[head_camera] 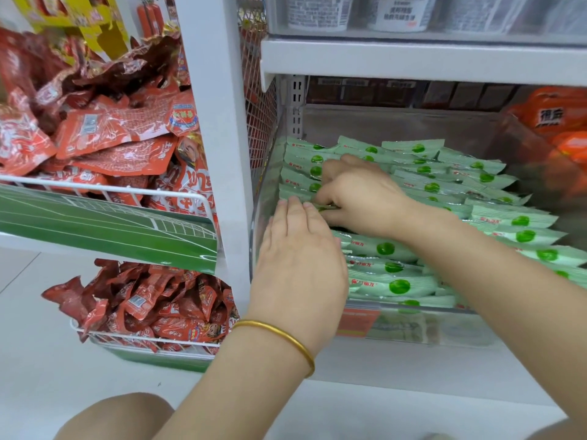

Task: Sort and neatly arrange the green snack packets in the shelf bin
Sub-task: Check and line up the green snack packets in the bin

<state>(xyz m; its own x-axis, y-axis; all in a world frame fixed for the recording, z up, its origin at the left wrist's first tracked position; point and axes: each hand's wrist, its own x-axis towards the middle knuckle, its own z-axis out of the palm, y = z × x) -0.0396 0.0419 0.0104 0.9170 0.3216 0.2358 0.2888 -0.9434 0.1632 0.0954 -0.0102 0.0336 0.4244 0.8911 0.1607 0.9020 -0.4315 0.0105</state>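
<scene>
So, both hands are down in the clear shelf bin with the green snack packets. The packets fill the bin in overlapping rows, mostly lying flat with the green dot facing up. They run from the back wall to the front, with a tidier stack along the left side.

The left hand, with a gold bangle on its wrist, lies flat on the packets near the bin's left wall, fingers straight and close together, gripping nothing. The right hand reaches in from the right, just behind the left one. Its fingers are curled down and look pinched onto the edge of a green packet in the left stack, though I can't tell how many it has.

Next door on the right there's a bin of orange packets. Off to the left, wire baskets hold red snack packets, and white tubs sit on the shelf above.
</scene>
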